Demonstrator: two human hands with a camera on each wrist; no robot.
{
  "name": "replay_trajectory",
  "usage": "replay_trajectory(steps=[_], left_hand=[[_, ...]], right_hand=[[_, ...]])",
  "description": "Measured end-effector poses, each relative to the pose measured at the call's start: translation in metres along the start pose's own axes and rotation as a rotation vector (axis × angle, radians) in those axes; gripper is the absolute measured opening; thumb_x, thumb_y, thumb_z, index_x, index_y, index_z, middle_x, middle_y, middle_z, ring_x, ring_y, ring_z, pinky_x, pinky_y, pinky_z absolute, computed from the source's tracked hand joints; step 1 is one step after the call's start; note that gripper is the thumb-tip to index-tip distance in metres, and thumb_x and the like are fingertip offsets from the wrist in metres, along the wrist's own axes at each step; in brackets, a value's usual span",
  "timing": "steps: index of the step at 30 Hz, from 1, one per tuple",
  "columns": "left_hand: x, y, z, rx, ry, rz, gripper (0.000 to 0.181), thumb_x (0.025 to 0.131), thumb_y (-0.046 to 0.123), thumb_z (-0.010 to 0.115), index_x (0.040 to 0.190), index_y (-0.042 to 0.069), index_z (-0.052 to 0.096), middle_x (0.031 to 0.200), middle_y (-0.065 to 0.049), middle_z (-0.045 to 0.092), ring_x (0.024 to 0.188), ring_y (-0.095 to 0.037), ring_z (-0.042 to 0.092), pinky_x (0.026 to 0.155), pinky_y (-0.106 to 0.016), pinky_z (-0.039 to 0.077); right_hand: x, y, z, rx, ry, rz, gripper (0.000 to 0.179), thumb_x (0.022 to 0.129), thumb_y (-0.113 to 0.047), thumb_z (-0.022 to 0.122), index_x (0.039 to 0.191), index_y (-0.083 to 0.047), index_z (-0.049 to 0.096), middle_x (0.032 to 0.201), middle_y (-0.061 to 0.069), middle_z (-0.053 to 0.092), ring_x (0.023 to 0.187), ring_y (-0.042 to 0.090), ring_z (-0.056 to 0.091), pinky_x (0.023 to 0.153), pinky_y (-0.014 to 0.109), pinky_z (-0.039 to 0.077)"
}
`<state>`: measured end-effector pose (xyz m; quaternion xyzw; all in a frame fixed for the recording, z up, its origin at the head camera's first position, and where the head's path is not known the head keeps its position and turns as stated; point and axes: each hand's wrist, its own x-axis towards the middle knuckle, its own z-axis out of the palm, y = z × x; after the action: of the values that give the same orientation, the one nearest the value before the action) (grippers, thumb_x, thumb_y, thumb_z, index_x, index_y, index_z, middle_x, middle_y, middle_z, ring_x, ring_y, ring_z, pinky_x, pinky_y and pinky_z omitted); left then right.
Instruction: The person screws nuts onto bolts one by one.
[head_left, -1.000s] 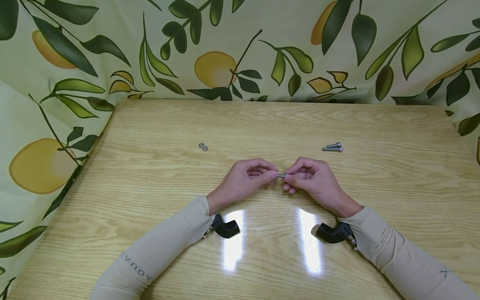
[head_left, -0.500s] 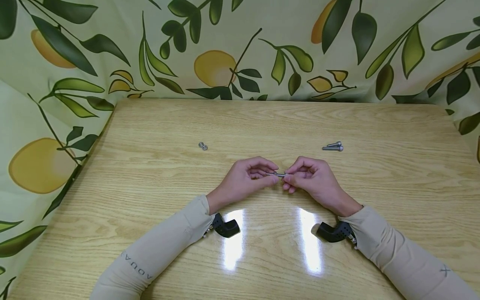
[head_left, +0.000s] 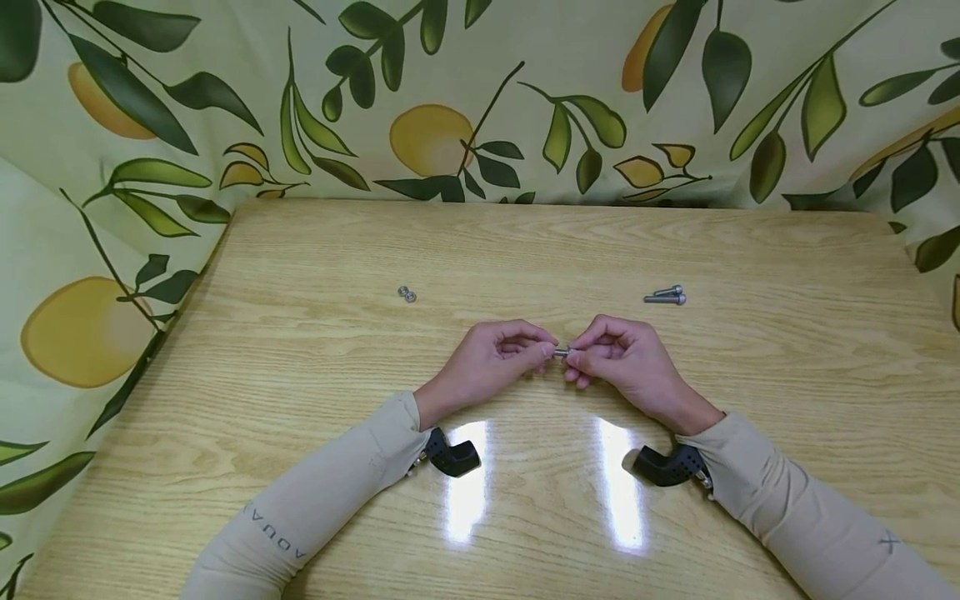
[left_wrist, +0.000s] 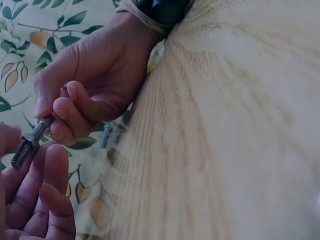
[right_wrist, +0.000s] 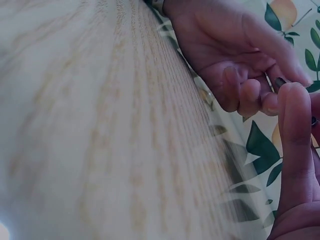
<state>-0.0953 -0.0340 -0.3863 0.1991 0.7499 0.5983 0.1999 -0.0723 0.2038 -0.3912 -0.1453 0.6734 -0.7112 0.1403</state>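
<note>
Both hands meet over the middle of the table around a metal bolt [head_left: 561, 352]. The right hand [head_left: 626, 360] pinches its head end between thumb and index finger. A nut [left_wrist: 29, 144] sits on the threaded shaft, short of the tip, in the left wrist view. Thumb and fingertips of the left hand [head_left: 504, 357] close around this nut, hiding it and the bolt's tip in the head view. In the right wrist view, the right hand's fingers cover most of the bolt.
Two loose nuts [head_left: 407, 294] lie together on the wooden table [head_left: 315, 250] at the back left. At the back right, two more bolts [head_left: 665, 295] rest side by side. A leaf-and-fruit patterned cloth [head_left: 570, 75] hangs behind the table and along its left side.
Half a second ago the left thumb was lowered, showing the nut and the threaded end. Now it is back up over them, much as one second ago. The right hand keeps its grip.
</note>
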Motion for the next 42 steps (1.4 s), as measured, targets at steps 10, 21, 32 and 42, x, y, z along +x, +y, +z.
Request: replay_trajectory(steps=[10, 21, 32, 42], left_hand=[[-0.0007, -0.0001, 0.0007, 0.040, 0.011, 0.018, 0.026, 0.094, 0.024, 0.078, 0.117, 0.013, 0.075, 0.112, -0.004, 0.078, 0.083, -0.007, 0.071, 0.074, -0.022, 0.059], [-0.0004, -0.0010, -0.0001, 0.046, 0.015, 0.032, 0.023, 0.094, 0.025, 0.078, 0.113, 0.014, 0.076, 0.108, -0.004, 0.078, 0.083, -0.010, 0.072, 0.076, -0.026, 0.061], [-0.0010, -0.0006, 0.0004, 0.021, 0.025, 0.058, 0.019, 0.101, 0.026, 0.068, 0.110, 0.010, 0.075, 0.093, -0.011, 0.076, 0.078, -0.018, 0.072, 0.073, -0.028, 0.060], [-0.0015, -0.0024, 0.0001, 0.053, 0.051, 0.086, 0.027, 0.091, 0.023, 0.082, 0.115, 0.014, 0.074, 0.111, -0.001, 0.077, 0.077, -0.008, 0.064, 0.068, -0.019, 0.053]], right_hand=[[0.0001, 0.0001, 0.0000, -0.006, -0.005, 0.004, 0.004, 0.098, 0.004, 0.064, 0.098, 0.000, 0.066, 0.090, 0.007, 0.079, 0.079, 0.012, 0.077, 0.068, 0.027, 0.063], [0.0003, -0.0001, -0.0005, -0.019, -0.015, -0.003, 0.007, 0.099, 0.004, 0.063, 0.099, -0.001, 0.066, 0.090, 0.010, 0.079, 0.079, 0.012, 0.077, 0.068, 0.028, 0.063], [0.0006, 0.0012, -0.0003, -0.016, -0.013, -0.022, 0.005, 0.099, 0.003, 0.063, 0.097, -0.001, 0.066, 0.089, 0.009, 0.079, 0.079, 0.012, 0.077, 0.067, 0.029, 0.063], [0.0005, 0.0014, -0.0001, -0.016, -0.009, -0.018, 0.004, 0.099, 0.004, 0.063, 0.098, 0.000, 0.065, 0.087, 0.009, 0.079, 0.078, 0.012, 0.077, 0.067, 0.029, 0.063]])
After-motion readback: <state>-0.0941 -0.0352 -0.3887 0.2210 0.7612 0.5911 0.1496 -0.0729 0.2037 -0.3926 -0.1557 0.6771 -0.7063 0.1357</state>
